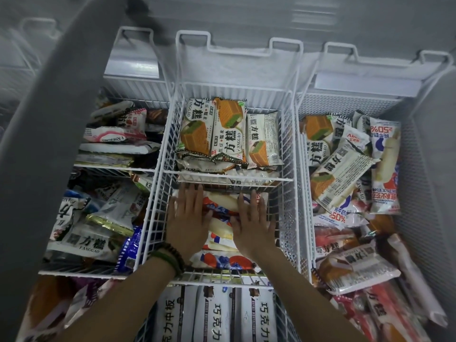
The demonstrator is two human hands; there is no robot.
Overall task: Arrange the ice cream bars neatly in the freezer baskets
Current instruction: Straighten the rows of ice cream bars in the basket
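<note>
Nearest me, a row of chocolate bars [214, 314] stands side by side, tidy enough. Past it, in the near compartment of the middle basket [292, 198], my left hand [188, 218] and right hand [253, 223] lie flat, fingers straight, pressing down on the red-and-blue bars [222, 208] stacked there and grasping nothing. Beyond the divider, the wafer bars [222, 134] lie lined up. So I judge the middle about done — but the left basket [111, 166] and right basket [417, 174] hold jumbled heaps, wrappers crossed and tilted — that is the work left.
</note>
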